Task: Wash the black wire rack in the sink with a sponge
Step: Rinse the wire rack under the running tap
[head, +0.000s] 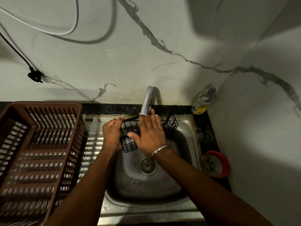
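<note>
Stainless steel sink [184,160] lies closest, its one drain [147,166] bare below the work; just past it the one black wire rack [130,144] is held over the back half of the basin, long axis running from near-left to far-right, under the single tap [147,101]. The left hand [112,132] has its fingers curled round the rack's left end. The right hand [150,136] lies flat over the rack's middle, fingers straight and slightly spread, tips by the spout, holding nothing; whether the palm touches wire I cannot tell. No sponge shows. The free right hand looks best placed to fetch one: the one red bowl [225,162] on the right ledge, contents greenish and blurred, lies on its side. One brown basket [40,144] stands left, one bottle [204,100] in the far corner
</note>
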